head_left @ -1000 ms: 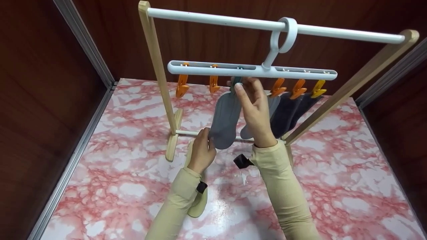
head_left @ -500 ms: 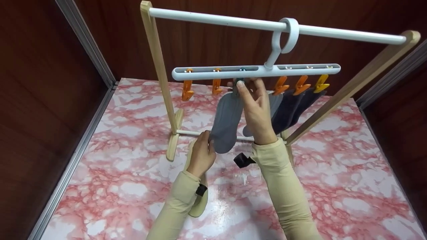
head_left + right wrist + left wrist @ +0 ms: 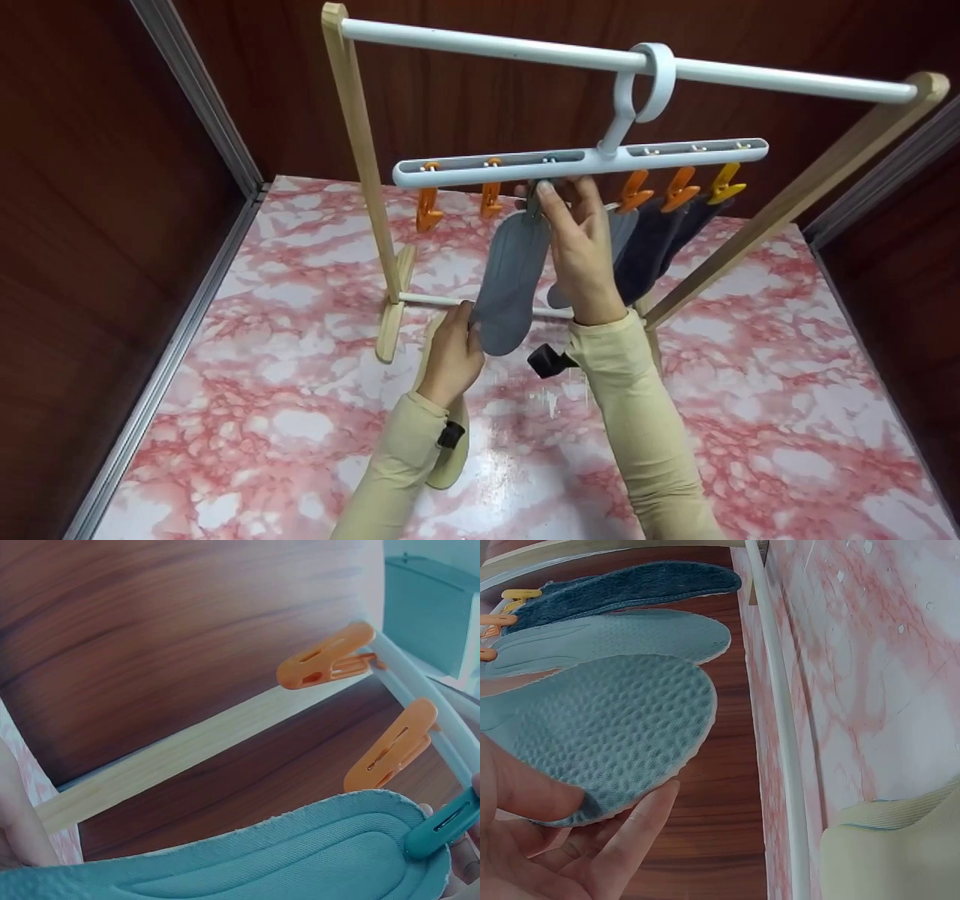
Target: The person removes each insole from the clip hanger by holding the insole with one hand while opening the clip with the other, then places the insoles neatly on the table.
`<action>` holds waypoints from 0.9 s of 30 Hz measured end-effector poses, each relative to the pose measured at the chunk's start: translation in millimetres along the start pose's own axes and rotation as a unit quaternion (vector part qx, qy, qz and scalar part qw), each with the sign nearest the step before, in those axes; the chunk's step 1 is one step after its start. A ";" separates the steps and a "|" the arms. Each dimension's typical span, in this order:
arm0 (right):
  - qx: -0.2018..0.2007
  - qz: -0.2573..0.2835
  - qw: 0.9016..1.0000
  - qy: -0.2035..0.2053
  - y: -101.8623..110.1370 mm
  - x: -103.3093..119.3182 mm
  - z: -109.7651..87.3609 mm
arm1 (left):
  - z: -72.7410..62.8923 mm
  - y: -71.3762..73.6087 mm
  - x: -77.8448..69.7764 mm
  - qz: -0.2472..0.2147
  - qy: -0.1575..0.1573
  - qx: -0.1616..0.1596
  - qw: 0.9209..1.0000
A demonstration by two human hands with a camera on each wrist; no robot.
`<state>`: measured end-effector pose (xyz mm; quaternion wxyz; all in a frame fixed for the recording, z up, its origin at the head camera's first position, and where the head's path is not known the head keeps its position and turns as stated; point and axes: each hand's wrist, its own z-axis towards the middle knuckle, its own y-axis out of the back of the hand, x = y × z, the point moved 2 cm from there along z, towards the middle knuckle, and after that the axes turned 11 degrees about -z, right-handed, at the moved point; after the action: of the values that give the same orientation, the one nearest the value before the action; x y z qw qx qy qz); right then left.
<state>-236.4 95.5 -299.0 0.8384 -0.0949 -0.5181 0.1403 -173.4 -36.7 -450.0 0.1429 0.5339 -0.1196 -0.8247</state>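
Note:
A grey-blue insole (image 3: 510, 289) with a dimpled surface hangs below a white clip hanger (image 3: 495, 174). My left hand (image 3: 452, 358) pinches its lower edge between thumb and fingers, as the left wrist view shows closely. Up at the top end, my right hand (image 3: 586, 251) grips a green clip (image 3: 444, 829) whose jaws lie over the insole's end. A matching insole (image 3: 660, 631) and dark blue insoles (image 3: 651, 251) hang to the right from orange and yellow clips.
Two orange clips (image 3: 427, 210) without insoles hang at the hanger's left. A wooden rack with a white rail (image 3: 487, 46) carries the hanger. Pale yellow insoles (image 3: 450, 466) lie on the marbled surface (image 3: 285, 420), partly under my left forearm. Dark wood panels stand around.
The insole and my left hand have shifted slightly downward. The hanger has tilted a little, its left end lower and its right end higher. Both hands keep their holds.

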 end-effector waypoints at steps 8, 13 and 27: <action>0.008 0.010 1.000 -0.023 0.1 -0.1 -1.3 | -11.3 1.1 6.7 -0.005 0.009 0.009 1.000; 0.012 0.004 1.000 -0.022 -0.2 0.3 -2.0 | -18.9 2.4 9.1 0.014 -0.002 -0.005 1.000; 0.042 0.025 0.998 -0.034 -1.4 -2.1 -3.2 | -32.0 5.0 13.6 0.021 -0.004 -0.002 1.000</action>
<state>-234.3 93.4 -301.8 0.8197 -0.0674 -0.5374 0.1862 -148.9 -47.7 -472.6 0.1609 0.5279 -0.1294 -0.8238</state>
